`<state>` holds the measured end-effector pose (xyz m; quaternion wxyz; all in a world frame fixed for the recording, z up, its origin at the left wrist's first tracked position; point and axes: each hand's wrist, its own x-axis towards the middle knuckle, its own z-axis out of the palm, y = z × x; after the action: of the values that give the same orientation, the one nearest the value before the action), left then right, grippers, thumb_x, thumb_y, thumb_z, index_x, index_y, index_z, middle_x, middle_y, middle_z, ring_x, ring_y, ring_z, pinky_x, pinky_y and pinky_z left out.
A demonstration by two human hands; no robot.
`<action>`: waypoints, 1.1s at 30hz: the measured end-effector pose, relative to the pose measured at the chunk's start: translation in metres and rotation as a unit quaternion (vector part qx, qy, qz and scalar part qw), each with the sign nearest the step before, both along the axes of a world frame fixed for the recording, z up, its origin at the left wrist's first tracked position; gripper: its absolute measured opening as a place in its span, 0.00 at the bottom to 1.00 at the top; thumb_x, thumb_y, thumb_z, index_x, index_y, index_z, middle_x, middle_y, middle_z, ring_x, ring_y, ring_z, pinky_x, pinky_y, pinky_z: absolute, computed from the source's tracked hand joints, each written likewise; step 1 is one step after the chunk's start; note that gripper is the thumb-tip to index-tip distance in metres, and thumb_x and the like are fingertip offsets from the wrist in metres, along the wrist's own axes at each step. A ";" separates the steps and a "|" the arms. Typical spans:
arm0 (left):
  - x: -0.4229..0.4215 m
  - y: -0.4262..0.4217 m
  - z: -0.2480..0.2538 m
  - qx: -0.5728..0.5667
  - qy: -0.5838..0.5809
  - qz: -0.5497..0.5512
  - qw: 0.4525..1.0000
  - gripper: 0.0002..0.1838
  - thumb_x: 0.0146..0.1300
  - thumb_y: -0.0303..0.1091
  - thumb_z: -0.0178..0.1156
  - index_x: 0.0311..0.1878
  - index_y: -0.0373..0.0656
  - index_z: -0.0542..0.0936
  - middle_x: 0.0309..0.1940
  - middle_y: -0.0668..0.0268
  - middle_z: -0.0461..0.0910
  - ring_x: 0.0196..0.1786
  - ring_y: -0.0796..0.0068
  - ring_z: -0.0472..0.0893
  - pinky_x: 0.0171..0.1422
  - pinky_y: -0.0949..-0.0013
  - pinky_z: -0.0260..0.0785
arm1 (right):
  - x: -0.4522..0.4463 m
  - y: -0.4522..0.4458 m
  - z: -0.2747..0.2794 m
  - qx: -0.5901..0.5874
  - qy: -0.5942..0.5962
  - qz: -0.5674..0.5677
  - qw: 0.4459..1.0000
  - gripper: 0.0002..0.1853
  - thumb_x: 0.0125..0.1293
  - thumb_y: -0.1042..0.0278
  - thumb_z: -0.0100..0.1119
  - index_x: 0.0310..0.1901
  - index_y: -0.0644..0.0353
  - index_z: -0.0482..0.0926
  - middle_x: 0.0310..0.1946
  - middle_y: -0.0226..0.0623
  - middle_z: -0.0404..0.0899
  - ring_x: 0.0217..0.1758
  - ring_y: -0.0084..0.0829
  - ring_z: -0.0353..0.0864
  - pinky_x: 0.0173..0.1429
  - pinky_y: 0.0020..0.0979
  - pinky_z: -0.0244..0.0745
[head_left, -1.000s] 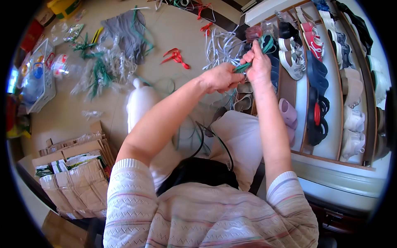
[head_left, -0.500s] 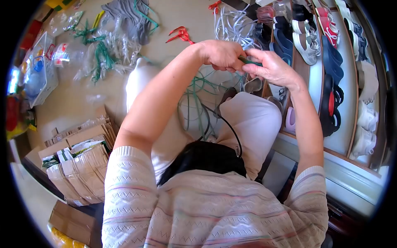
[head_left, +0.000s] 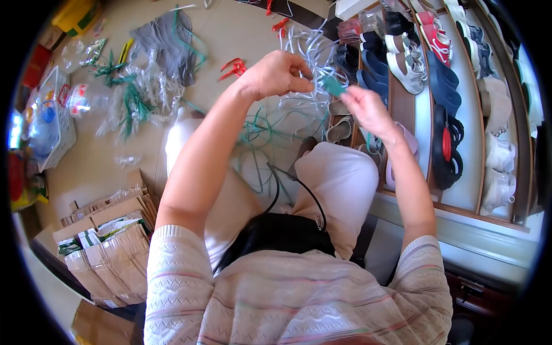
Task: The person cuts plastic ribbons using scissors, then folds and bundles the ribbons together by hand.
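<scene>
I have the shoe rack [head_left: 401, 118] along the right of my view, and I place everything else by it. The right hand [head_left: 371, 109] is up in front of its near-left edge, fingers pinching one end of a small green bundle [head_left: 332, 87], which blurs a little on my feed. That bundle hangs just left of the rack, in the gap between the two hands. Farther left of the rack, the left hand [head_left: 279, 75] is raised level with the bundle but apart from it, its fingers curled in with the thumb near the index finger; I can't tell whether they pinch anything thin. Behind the hands, close against the rack's left side, I see a heap of white strips [head_left: 310, 43]. Loose green strands [head_left: 259, 127] trail over the floor [head_left: 221, 34] left of the rack, below the left hand. Farther out from the rack lie a red strip [head_left: 233, 69], then a grey cloth [head_left: 164, 46] and a clump of clear plastic [head_left: 167, 80]. Farthest from it, at my left, stand a white basket [head_left: 63, 138] and, nearer me, a stack of flattened cardboard [head_left: 112, 261]. A black bag [head_left: 276, 237] sits on the lap, left of the rack.
</scene>
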<state>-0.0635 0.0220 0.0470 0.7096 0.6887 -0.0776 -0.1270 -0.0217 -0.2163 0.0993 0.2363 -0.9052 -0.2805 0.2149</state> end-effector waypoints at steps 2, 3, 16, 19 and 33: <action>0.006 -0.004 -0.013 0.025 -0.079 0.022 0.996 0.16 0.52 0.33 0.66 0.42 0.36 0.79 0.16 0.74 0.69 0.17 0.87 0.62 0.19 0.80 0.53 | -0.007 -0.005 -0.009 -0.057 0.002 0.043 0.997 0.11 0.63 0.64 0.52 0.31 0.64 0.73 0.17 0.41 0.65 0.21 0.27 0.65 0.31 0.35 0.65; 0.007 -0.004 -0.016 0.039 -0.118 0.034 0.992 0.15 0.53 0.34 0.66 0.41 0.37 0.79 0.16 0.74 0.68 0.17 0.87 0.62 0.20 0.80 0.53 | -0.013 0.002 0.002 -0.073 0.061 0.118 0.988 0.11 0.64 0.66 0.50 0.30 0.65 0.74 0.17 0.37 0.69 0.21 0.23 0.64 0.29 0.30 0.64; -0.011 -0.043 -0.016 0.191 -0.267 -0.072 0.942 0.13 0.61 0.40 0.56 0.38 0.40 0.81 0.23 0.64 0.78 0.27 0.80 0.74 0.36 0.73 0.69 | 0.004 0.008 -0.022 -0.253 -0.078 0.216 0.940 0.08 0.54 0.68 0.53 0.27 0.61 0.80 0.25 0.50 0.77 0.29 0.45 0.79 0.36 0.41 0.72; -0.003 -0.028 -0.013 0.036 -0.103 -0.058 0.992 0.14 0.62 0.43 0.56 0.38 0.41 0.81 0.22 0.62 0.77 0.27 0.80 0.75 0.36 0.72 0.69 | -0.015 0.022 0.016 0.004 0.334 0.110 0.936 0.10 0.57 0.62 0.58 0.31 0.61 0.80 0.19 0.30 0.75 0.20 0.19 0.71 0.24 0.23 0.65; -0.001 -0.028 -0.013 0.278 -0.086 -0.106 0.951 0.44 0.43 0.53 0.68 0.61 0.40 0.64 0.44 0.51 0.77 0.49 0.57 0.76 0.55 0.64 0.66 | 0.052 0.007 0.016 0.108 -0.046 -0.162 0.980 0.15 0.62 0.59 0.55 0.26 0.63 0.76 0.14 0.26 0.69 0.14 0.19 0.64 0.20 0.25 0.59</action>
<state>-0.0643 -0.0058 0.0338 0.4630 0.8548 -0.1726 -0.1588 0.0307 -0.2097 0.1156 0.3508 -0.9168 -0.1625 0.1004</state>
